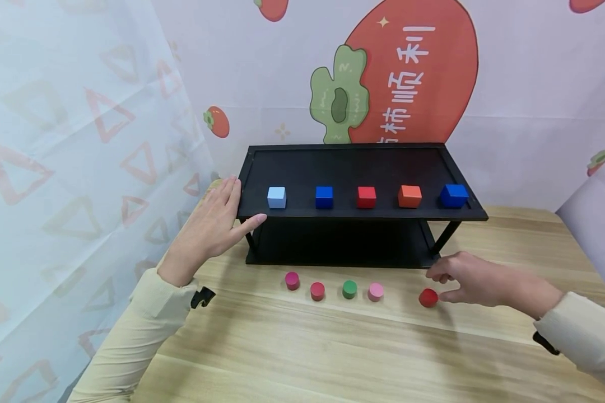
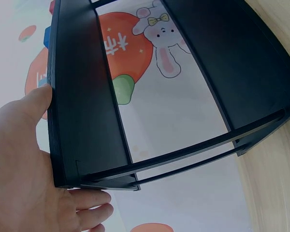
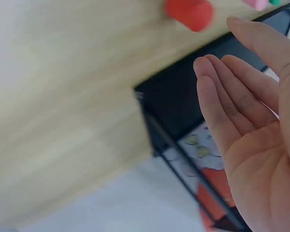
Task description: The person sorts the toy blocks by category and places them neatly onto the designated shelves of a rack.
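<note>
A black two-tier shelf stands on the wooden table. My left hand rests against its left end, fingers extended along the side and thumb at the front edge; the left wrist view shows the palm by the shelf's edge. On the right, my right hand is beside a red cylinder, its thumb tip close to the block's right side. In the right wrist view the fingers are loosely bent, with a gap between them and the thumb, and the red cylinder lies beyond the fingertips.
Along the top tier sit a light blue cube, blue cube, red cube, orange cube and another blue cube. Before the shelf lie magenta, pinkish-red, green and pink cylinders.
</note>
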Demonstrator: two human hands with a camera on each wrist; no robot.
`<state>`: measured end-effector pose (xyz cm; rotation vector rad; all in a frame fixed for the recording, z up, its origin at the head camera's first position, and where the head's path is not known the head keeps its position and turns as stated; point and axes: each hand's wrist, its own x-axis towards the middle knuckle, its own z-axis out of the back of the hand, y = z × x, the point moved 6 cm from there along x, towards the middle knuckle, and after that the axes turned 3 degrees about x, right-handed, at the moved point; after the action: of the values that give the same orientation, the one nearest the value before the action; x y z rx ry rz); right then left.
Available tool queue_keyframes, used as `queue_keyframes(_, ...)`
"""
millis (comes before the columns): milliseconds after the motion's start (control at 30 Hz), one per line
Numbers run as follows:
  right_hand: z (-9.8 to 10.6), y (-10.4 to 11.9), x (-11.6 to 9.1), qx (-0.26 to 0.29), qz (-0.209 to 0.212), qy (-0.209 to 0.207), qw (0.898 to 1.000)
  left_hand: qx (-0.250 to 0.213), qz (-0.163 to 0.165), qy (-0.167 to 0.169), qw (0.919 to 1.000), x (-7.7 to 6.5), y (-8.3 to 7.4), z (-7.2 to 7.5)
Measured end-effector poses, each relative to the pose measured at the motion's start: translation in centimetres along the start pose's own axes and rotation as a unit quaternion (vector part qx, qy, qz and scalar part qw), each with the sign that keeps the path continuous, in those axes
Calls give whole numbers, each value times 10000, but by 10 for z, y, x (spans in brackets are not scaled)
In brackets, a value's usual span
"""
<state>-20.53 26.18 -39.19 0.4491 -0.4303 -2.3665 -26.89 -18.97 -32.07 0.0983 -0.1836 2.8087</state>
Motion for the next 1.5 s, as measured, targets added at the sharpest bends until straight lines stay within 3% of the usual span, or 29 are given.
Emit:
queue_keyframes(267, -27, -27, -9, 558, 192, -571, 9966, -6, -18, 16, 10000, 1, -1, 0)
queue_keyframes(633, -40, -28, -7, 944, -313, -692, 9926, -3, -71, -57, 10000, -1, -1, 2)
queue_keyframes(933, -35, -26, -5, 871, -282, -732, 9931, 26, -23, 25, 10000, 0, -1, 0)
queue_keyframes(1500, 2, -34, 10, 499, -599, -1092, 9910, 7, -6, -16, 10000, 0, -1, 0)
